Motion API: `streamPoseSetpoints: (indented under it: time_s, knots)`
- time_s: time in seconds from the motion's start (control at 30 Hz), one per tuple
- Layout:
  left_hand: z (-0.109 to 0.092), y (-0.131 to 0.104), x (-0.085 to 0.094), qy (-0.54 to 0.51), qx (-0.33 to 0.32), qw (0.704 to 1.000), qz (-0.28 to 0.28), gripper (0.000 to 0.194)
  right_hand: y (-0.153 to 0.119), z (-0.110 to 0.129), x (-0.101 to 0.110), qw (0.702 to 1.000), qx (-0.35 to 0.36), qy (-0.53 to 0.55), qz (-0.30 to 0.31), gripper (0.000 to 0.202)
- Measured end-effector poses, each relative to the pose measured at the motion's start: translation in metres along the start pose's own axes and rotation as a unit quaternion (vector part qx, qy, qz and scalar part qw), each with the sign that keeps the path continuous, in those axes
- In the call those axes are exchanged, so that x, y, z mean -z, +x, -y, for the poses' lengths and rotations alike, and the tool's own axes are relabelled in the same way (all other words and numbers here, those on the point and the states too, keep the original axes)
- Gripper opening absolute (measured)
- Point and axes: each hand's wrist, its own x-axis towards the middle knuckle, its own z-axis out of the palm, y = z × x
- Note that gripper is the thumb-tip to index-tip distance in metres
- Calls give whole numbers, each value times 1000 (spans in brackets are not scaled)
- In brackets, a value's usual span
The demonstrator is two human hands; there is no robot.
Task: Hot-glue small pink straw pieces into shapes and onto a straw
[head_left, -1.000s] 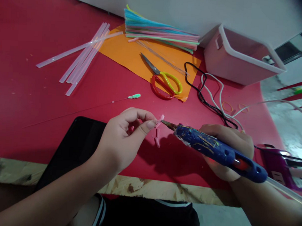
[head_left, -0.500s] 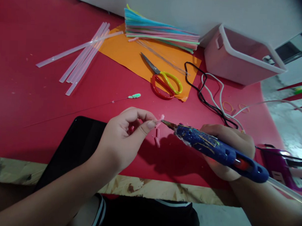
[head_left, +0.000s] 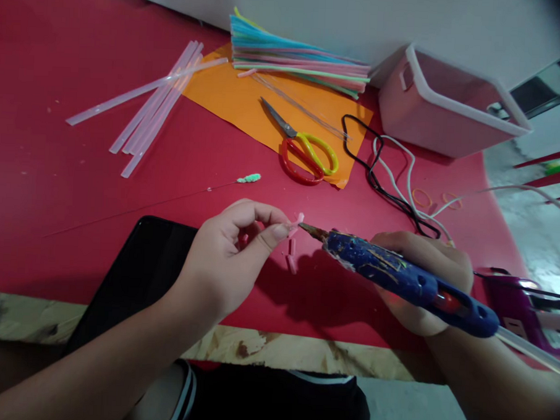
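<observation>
Between thumb and forefinger, my left hand (head_left: 234,251) pinches a small pink piece of pipe cleaner (head_left: 299,220). My right hand (head_left: 425,278) is wrapped round a blue hot glue gun (head_left: 389,267), whose nozzle tip is right at the pink piece; whether they touch I cannot tell. A clear glue stick (head_left: 529,351) sticks out of the gun's back end. Short pink pipe cleaner bits (head_left: 291,257) lie on the table just below the nozzle. Beyond my left hand lies a thin wire with a green fuzzy tip (head_left: 248,178).
Scissors (head_left: 305,152) rest on orange paper (head_left: 238,103), in front of a pipe cleaner bundle (head_left: 300,56). Several glue sticks (head_left: 159,99) lie left. A pink bin (head_left: 433,111) and cables (head_left: 393,178) are at right. A black phone (head_left: 133,278) sits under my left forearm.
Hardly anything differs. Both hands hold the same pose, with the nozzle still at the pink piece.
</observation>
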Motion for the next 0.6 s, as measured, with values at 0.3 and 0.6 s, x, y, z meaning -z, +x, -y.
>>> streamPoseSetpoints:
  time_s: [0.3,0.6]
  knots:
    - [-2,-1,1,-2,-4,1000,3,9,-2,0,-1,1000,-14,10,8,12]
    - [-1,0,2,-3,3,1000,-2,9,-3,-2,-1,1000,-9,20,4,12]
